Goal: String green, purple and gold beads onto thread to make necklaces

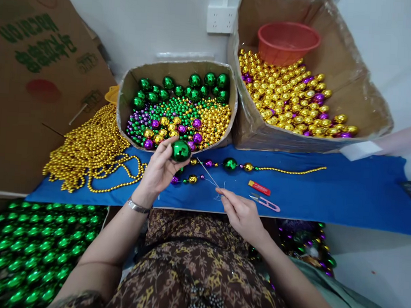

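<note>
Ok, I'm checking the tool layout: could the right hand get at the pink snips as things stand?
Probably yes: the pink snips lie close beside the right hand with nothing visible between, though it holds a thin needle.

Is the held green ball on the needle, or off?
Off: there's a gap between the green ball, in the left hand, and the needle.

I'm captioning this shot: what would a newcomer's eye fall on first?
Probably the big green ball in the left grip, near the box of mixed beads. Next, the heap of gold balls in the large carton at upper right, with a red basin in it. Then the rows of green balls at lower left, below the blue cloth.
</note>
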`<state>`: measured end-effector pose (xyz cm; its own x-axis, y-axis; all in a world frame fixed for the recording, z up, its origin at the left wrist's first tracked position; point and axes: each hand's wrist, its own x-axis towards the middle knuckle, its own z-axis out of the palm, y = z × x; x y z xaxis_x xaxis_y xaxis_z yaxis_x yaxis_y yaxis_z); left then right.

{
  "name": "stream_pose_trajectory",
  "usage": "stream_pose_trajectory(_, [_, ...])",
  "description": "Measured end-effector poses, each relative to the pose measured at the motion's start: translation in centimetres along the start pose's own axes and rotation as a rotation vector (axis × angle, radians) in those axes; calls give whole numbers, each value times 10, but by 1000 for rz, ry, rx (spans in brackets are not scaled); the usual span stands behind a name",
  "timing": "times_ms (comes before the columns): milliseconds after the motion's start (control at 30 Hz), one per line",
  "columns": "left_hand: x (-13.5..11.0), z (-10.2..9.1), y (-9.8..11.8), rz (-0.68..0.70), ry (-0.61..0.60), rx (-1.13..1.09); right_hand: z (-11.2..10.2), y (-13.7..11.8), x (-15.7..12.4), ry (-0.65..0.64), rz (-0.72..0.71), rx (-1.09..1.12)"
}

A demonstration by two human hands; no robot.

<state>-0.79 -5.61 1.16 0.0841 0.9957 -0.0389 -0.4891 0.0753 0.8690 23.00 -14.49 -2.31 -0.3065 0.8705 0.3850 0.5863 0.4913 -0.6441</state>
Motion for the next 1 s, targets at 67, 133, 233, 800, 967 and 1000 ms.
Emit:
stream_pose_trajectory(67, [-1, 2, -3, 4, 4, 15, 2, -1, 0, -13, -18, 0])
stream_pose_trajectory(133, [-2, 4, -6, -2, 8, 25, 4, -2, 0, -17, -34, -9])
stream_pose_trajectory(233, [-4, 6, -11, 0, 19, 35, 5, -3, 1, -9, -52, -30])
stream_pose_trajectory(800, [-22, 12, -45, 366, -50, 449, 16, -1, 2, -89, 73, -91])
stream_pose_trajectory(967, [-27, 17, -48, 298, -62, 412, 19, 3, 0, -67, 36, -67])
stream_pose_trajectory(1000, [-29, 18, -49, 277, -61, 410, 20, 4, 1, -62, 33, -78])
